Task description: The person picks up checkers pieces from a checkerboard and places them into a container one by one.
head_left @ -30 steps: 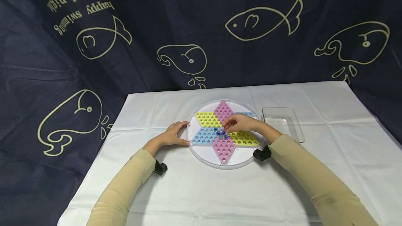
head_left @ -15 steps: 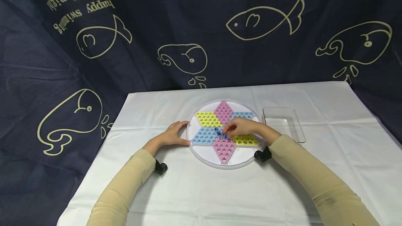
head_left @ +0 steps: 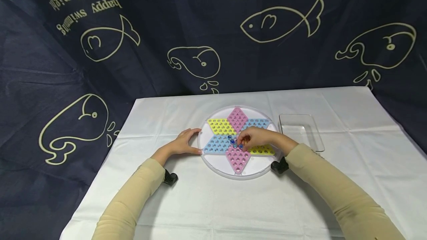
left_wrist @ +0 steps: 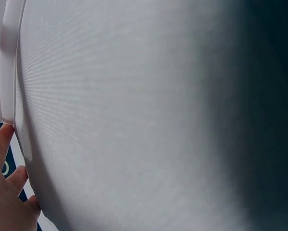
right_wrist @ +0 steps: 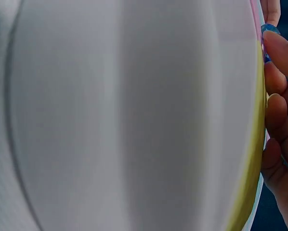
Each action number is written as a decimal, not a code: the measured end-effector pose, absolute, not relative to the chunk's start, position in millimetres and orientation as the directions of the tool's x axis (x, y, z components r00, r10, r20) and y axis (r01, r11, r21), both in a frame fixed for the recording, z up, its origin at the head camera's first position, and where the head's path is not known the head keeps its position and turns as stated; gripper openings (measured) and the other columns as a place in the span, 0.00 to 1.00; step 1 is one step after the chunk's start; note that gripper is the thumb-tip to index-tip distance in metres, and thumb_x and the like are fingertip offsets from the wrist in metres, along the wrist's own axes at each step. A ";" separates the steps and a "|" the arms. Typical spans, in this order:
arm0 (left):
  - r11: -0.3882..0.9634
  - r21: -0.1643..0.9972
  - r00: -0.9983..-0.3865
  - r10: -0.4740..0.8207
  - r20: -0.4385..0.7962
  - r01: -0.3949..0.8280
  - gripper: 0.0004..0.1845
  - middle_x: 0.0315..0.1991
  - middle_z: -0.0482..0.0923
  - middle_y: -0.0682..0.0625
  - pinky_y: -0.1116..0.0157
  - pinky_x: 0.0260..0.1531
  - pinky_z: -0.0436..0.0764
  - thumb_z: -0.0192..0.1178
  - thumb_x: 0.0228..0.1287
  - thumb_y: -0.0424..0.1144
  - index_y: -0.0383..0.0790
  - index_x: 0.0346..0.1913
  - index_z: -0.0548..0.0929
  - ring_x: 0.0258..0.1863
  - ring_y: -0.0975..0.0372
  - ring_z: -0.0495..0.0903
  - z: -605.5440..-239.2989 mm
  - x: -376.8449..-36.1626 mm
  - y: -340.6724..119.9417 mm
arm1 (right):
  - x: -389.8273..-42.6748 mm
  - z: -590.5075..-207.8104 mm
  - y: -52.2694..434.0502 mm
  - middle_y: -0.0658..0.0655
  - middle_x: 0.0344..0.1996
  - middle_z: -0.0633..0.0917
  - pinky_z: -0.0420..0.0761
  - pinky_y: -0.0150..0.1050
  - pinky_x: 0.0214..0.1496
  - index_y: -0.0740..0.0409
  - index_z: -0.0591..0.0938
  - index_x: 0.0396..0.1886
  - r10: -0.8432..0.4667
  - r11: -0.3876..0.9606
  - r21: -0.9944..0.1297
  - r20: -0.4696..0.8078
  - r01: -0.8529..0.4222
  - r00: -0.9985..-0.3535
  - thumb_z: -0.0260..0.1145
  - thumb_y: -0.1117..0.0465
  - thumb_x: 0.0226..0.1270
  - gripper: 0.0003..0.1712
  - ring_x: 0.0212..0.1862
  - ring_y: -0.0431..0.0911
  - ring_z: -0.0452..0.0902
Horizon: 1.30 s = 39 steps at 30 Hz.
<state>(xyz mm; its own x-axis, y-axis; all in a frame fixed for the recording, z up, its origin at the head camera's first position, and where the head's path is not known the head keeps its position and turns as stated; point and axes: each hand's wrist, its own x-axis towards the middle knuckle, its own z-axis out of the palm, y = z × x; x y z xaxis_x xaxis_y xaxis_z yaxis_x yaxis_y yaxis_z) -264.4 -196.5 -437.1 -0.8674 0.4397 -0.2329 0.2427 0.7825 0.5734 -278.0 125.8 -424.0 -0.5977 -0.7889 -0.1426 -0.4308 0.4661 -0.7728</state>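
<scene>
A round white Chinese checkers board (head_left: 222,166) with a pink, yellow and blue star lies on the table. My left hand (head_left: 181,144) rests against its left rim, thumb and forefinger spread apart; the left wrist view shows fingertips (left_wrist: 4,132) touching the rim. Over the centre of the star, my right hand (head_left: 257,137) has its fingers curled and pinches a blue marble (head_left: 241,146). Several other blue marbles (head_left: 232,142) sit in holes just left of those fingers. In the right wrist view a clear blue marble (right_wrist: 269,29) shows by the thumb; the fingers partly hide the centre.
A clear rectangular plastic box (head_left: 301,130) stands right of the board, behind the right forearm. White cloth (head_left: 213,206) covers the table. Behind its far edge hangs a dark blue curtain (head_left: 150,73) with fish and whale drawings.
My right hand has shifted slightly down and toward me over the board's centre, uncovering the upper right blue point. The left hand stays at the rim.
</scene>
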 end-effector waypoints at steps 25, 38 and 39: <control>0.782 0.581 -0.866 0.434 -0.248 0.226 0.46 0.71 0.47 0.39 0.43 0.65 0.47 0.68 0.46 0.53 0.50 0.68 0.57 0.71 0.46 0.39 -435.4 -262.9 -196.7 | -282.6 -406.9 130.3 0.49 0.26 0.78 0.69 0.29 0.29 0.60 0.81 0.34 -0.758 0.527 -0.681 -0.105 -0.508 -0.644 0.67 0.65 0.53 0.07 0.27 0.38 0.66; 0.779 0.579 -0.864 0.442 -0.239 0.239 0.46 0.71 0.47 0.39 0.43 0.65 0.47 0.68 0.46 0.54 0.49 0.68 0.57 0.70 0.45 0.40 -435.3 -263.1 -197.4 | -286.8 -388.4 146.5 0.51 0.30 0.79 0.71 0.33 0.32 0.62 0.81 0.37 -0.700 0.550 -0.691 -0.076 -0.469 -0.710 0.66 0.65 0.54 0.10 0.31 0.43 0.68; 0.778 0.581 -0.864 0.444 -0.236 0.241 0.46 0.71 0.47 0.38 0.43 0.65 0.47 0.68 0.46 0.54 0.49 0.68 0.57 0.70 0.45 0.40 -435.7 -263.2 -197.3 | -287.2 -387.4 148.5 0.51 0.30 0.79 0.71 0.34 0.32 0.63 0.80 0.38 -0.698 0.551 -0.691 -0.073 -0.468 -0.713 0.66 0.65 0.54 0.10 0.31 0.43 0.68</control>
<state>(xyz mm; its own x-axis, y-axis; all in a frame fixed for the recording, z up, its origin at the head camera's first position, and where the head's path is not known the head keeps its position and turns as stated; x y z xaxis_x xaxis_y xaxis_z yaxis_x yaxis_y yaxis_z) -263.2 -197.3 -435.7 -0.8641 0.4443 -0.2364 0.2410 0.7776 0.5807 -287.2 148.5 -387.4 -0.7127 -0.6976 -0.0733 -0.4681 0.5509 -0.6909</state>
